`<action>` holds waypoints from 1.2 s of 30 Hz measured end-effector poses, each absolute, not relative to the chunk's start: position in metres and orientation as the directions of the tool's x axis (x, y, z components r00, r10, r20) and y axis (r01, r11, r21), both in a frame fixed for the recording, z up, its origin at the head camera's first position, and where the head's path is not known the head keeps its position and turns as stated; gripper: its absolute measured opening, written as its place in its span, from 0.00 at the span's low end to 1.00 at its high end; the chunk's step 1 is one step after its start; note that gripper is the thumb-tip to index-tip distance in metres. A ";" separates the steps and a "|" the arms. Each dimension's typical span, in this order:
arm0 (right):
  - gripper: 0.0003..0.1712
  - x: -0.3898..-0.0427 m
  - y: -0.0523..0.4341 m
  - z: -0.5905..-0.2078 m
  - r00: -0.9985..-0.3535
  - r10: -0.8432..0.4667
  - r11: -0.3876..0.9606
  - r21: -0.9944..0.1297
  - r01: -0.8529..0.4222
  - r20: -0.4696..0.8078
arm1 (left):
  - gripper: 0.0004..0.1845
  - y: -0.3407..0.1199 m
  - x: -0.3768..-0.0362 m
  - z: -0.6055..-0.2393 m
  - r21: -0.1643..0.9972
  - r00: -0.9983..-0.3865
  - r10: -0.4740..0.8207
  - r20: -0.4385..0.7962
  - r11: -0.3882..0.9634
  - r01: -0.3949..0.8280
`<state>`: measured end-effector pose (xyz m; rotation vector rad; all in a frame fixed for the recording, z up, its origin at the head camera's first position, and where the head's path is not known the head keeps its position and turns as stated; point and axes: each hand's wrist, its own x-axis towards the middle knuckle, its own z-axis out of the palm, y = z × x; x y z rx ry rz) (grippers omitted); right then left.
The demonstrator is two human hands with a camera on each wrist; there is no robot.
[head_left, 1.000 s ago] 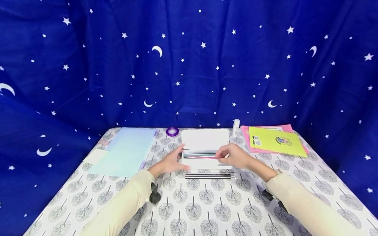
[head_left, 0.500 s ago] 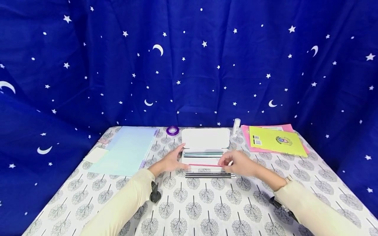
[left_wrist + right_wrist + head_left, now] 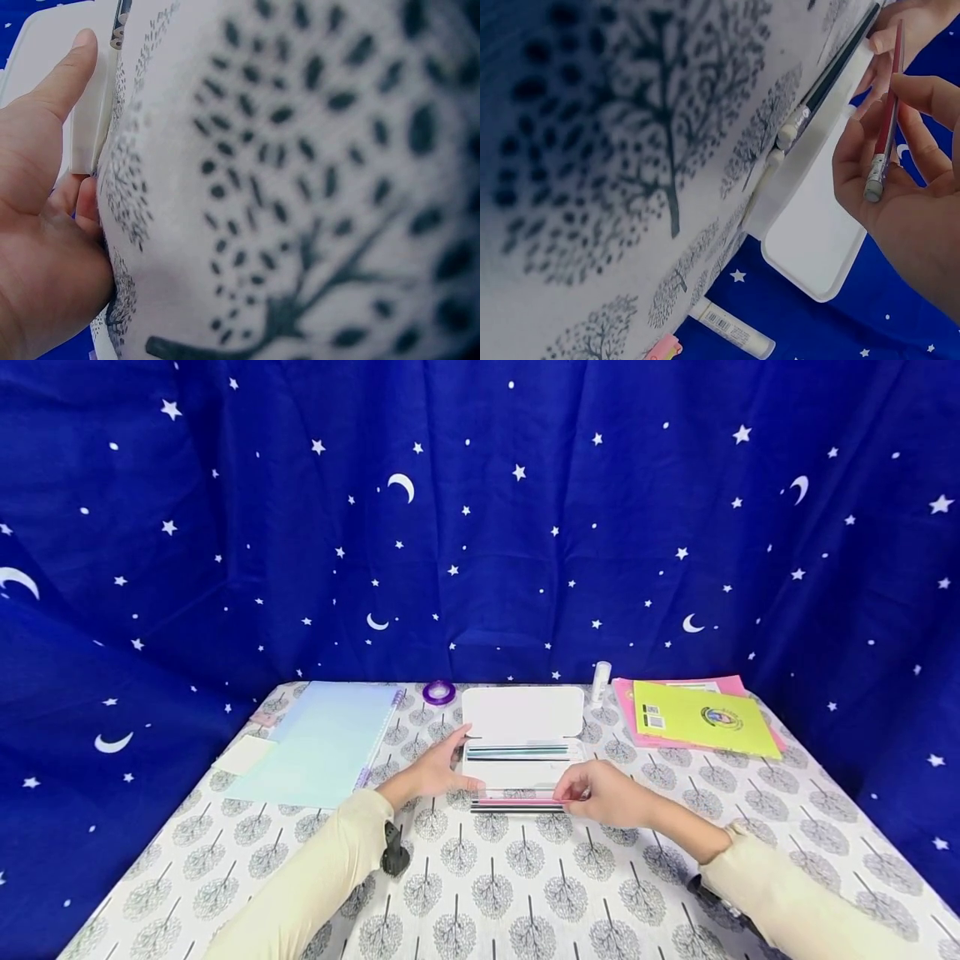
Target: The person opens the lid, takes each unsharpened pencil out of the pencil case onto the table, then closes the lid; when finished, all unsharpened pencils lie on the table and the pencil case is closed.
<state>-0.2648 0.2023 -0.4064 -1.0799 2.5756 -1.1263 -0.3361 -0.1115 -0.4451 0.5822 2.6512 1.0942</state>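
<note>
Only at the right wrist, right hand (image 3: pixel 907 172) pinching red pencil's (image 3: pixel 886 120) eraser end; left hand (image 3: pixel 432 770) flat against case (image 3: pixel 517 766).

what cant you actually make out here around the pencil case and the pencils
- Head view: how many pencils lie in the pencil case; too small.
- Head view: the black pencils partly hidden by the right hand.
- Right wrist view: the red pencil tip, hidden behind fingers.
- Left wrist view: blurred tablecloth fills the frame beside the left hand.
</note>
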 end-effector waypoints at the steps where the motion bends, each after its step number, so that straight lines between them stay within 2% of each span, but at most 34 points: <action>1: 0.07 -0.265 0.202 -0.408 -0.733 -0.662 0.466 -0.681 -0.565 0.156 | 0.61 -0.112 -0.336 -0.445 0.712 -0.899 0.436 -0.046 0.645 0.277; 11: 0.08 -0.265 0.192 -0.416 -0.713 -0.683 0.474 -0.647 -0.597 0.158 | 0.61 -0.112 -0.336 -0.445 0.719 -0.900 0.434 -0.048 0.640 0.271; 20: 0.07 -0.264 0.186 -0.420 -0.769 -0.621 0.547 -0.620 -0.563 0.151 | 0.61 -0.111 -0.335 -0.446 0.731 -0.899 0.436 -0.047 0.628 0.266; 36: 0.09 -0.260 0.178 -0.420 -0.801 -0.579 0.613 -0.566 -0.551 0.154 | 0.62 -0.112 -0.334 -0.445 0.730 -0.903 0.427 -0.048 0.632 0.260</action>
